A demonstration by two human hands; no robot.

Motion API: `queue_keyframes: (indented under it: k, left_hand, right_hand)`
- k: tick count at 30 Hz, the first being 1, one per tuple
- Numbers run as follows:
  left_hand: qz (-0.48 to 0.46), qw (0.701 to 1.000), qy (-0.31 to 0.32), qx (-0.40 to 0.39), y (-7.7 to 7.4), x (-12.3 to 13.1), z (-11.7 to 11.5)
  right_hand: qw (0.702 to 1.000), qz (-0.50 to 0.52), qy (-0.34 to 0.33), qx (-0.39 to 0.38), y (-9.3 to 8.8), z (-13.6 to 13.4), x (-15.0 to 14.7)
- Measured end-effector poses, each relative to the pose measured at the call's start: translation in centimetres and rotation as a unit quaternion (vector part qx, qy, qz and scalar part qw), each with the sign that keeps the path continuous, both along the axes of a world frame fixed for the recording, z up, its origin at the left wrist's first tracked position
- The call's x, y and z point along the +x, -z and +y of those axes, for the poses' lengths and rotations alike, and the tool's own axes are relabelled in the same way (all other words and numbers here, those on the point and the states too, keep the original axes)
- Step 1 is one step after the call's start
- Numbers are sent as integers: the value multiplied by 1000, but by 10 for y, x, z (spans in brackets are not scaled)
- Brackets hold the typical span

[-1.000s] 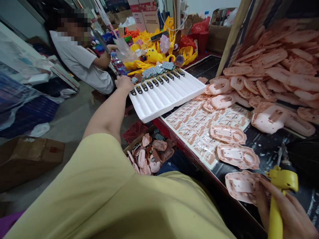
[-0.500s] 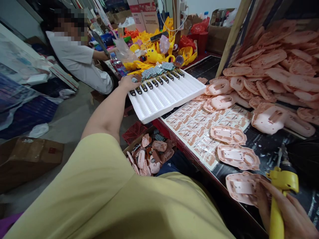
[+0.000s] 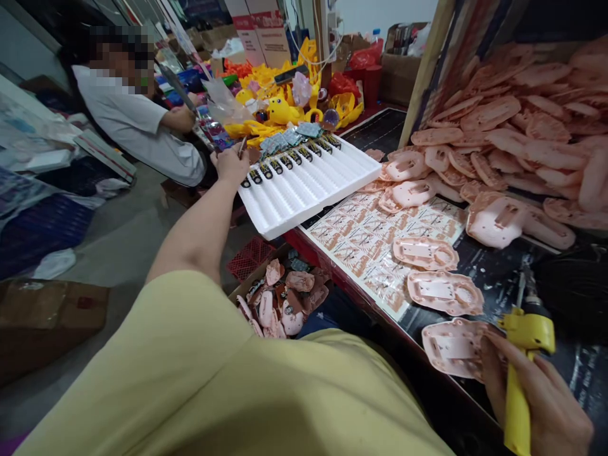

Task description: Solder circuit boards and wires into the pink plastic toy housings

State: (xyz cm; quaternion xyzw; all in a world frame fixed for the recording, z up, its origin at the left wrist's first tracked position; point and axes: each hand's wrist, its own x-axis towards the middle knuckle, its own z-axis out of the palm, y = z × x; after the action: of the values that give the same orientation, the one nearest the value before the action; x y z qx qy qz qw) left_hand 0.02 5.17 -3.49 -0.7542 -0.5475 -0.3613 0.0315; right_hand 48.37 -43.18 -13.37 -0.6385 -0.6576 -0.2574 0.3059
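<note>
Tray [image 3: 323, 196] at one hand, pink shell [image 3: 451, 348] in the other

And here's the left hand [image 3: 232, 166], out at the white tray's corner, fingers bent, right by the end of a row of black parts [image 3: 286, 162]. A thin dark sliver [image 3: 243, 147] shows at the fingertips, but whether they're grasping it, I cannot tell. Over to the right hand [image 3: 551, 399]: its fingers grip the shell's end, and the yellow driver [image 3: 529, 332] lies along that same palm, bit pointing away beyond the fingers. Two more shells [image 3: 445, 292] sit in line just past those fingers, with the heap [image 3: 522, 145] farther out.

The step in hand looks like a pick-up at the tray, driver parked. What does the next move call for? A tidy pinch, I'd say: one part drawn clear without snagging its neighbours, the right fingers holding the shell steady meanwhile.
</note>
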Motion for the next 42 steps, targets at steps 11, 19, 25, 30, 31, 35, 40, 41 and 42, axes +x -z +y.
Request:
queue_keyframes:
  k: [11, 19, 25, 30, 31, 35, 40, 41, 42]
  left_hand:
    - [17, 879, 472, -56, -19, 184, -216]
    - [1, 723, 690, 31, 48, 293, -298]
    - [-65, 704, 701, -93, 46, 298, -309]
    - [-27, 672, 698, -246, 29, 298, -305]
    - [-37, 674, 690, -261, 26, 301, -307]
    - [-121, 701, 648, -272, 23, 313, -320]
    - [-250, 703, 593, -303, 31, 313, -327]
    - [-275, 706, 566, -326, 33, 312, -326]
    - [-298, 710, 533, -350, 35, 311, -324]
  right_hand:
    - [996, 86, -1, 10, -22, 1, -19]
    - [890, 429, -141, 60, -42, -1, -60]
    - [932, 325, -105, 123, -40, -21, -46]
    - [969, 210, -90, 94, -45, -25, -40]
    - [974, 191, -83, 94, -47, -24, -42]
    - [988, 122, -51, 83, -53, -22, -48]
    - [991, 96, -11, 93, -48, -26, -48]
    - [990, 101, 0, 99, -46, -28, -47]
    - [988, 110, 9, 105, -43, -30, -46]
